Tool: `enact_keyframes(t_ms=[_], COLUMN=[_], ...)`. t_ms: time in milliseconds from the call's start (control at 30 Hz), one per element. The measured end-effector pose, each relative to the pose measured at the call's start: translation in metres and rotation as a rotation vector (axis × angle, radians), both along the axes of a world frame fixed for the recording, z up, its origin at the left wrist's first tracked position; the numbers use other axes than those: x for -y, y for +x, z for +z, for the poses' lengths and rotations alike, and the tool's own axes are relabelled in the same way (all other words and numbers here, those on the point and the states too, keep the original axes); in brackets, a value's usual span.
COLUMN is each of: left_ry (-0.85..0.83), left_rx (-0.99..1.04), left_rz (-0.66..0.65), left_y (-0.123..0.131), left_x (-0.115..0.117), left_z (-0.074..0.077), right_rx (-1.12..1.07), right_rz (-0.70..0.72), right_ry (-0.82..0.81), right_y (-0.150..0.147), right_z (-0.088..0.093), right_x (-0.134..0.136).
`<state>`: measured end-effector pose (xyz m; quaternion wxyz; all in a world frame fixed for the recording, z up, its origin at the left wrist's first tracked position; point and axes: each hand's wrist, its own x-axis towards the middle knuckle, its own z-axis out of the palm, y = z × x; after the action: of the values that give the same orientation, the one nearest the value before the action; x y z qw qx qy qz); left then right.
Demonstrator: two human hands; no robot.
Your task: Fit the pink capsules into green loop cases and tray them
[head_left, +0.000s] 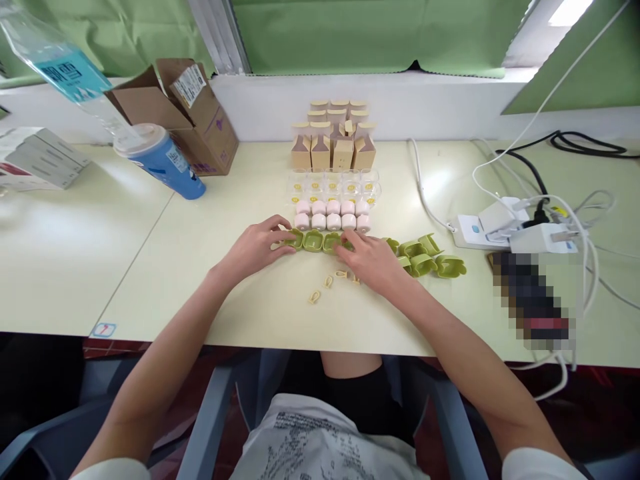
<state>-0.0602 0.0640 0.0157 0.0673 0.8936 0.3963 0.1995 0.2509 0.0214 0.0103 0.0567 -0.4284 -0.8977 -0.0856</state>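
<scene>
Our left hand (255,248) has a narrow grip on the leftmost green cup (299,240), thumb in front and fingers behind, at the end of a row on the tabletop (260,313). Our right hand (373,260) bends over the row's right end; its fingers hide the contact, so we cannot tell its grip. Behind the row we see 2 lines of 5 pink pieces (333,222). Nearer us lie 4 beige loops (328,282); loose green cups (451,267) sit rightward.
</scene>
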Motion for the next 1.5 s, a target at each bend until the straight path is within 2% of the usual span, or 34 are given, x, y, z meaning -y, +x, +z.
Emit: enact_keyframes(t_ms=[133, 433, 600, 667, 767, 833, 867, 933, 1033, 1167, 1300, 1400, 1500], left_ry=[0.045, 0.163, 0.237, 0.314, 0.410, 0.428, 0.435, 0.449, 0.460, 0.368, 0.267, 0.239, 0.185], left_rx=[0.150, 0.099, 0.066, 0.068, 0.125, 0.172, 0.191, 0.217, 0.230, 0.187, 0.202, 0.293, 0.440], left_rz=[-0.034, -0.020, 0.006, 0.023, 0.050, 0.028, -0.002, -0.084, -0.172, -0.151, -0.095, -0.089, -0.125], left_y=[0.006, 0.014, 0.013, 0.013, 0.017, 0.024, 0.028, 0.038, 0.053, 0.060, 0.062, 0.069, 0.079], left_x=[0.001, 0.004, 0.004, 0.006, 0.011, 0.015, 0.017, 0.019, 0.021, 0.019, 0.017, 0.011, 0.002], left_z=[-0.018, -0.025, -0.030, -0.028, -0.023, -0.018, -0.016, -0.012, -0.009, -0.006, 0.000, 0.008, 0.027], right_rx=[0.042, 0.045, 0.043, -0.031, -0.291, -0.435, -0.427, -0.296, -0.080, -0.048, -0.247, -0.602, -0.969], right_rz=[-0.015, -0.021, -0.076, -0.068, -0.082, -0.193, -0.266, -0.370, -0.402, -0.395, -0.371, -0.272, -0.193], right_ry=[0.014, 0.001, -0.046, -0.032, 0.045, 0.078, 0.074, -0.016, -0.208, -0.318, -0.325, -0.194, -0.133], right_y=[-0.002, 0.003, 0.000, 0.008, 0.035, 0.055, 0.064, 0.072, 0.069, 0.061, 0.071, 0.080, 0.080], right_z=[-0.002, -0.001, 0.003, 0.010, 0.028, 0.040, 0.045, 0.049, 0.046, 0.039, 0.038, 0.040, 0.053], right_x=[-0.001, -0.009, -0.007, -0.005, -0.004, -0.006, -0.007, -0.010, -0.011, -0.010, -0.012, -0.016, -0.022])
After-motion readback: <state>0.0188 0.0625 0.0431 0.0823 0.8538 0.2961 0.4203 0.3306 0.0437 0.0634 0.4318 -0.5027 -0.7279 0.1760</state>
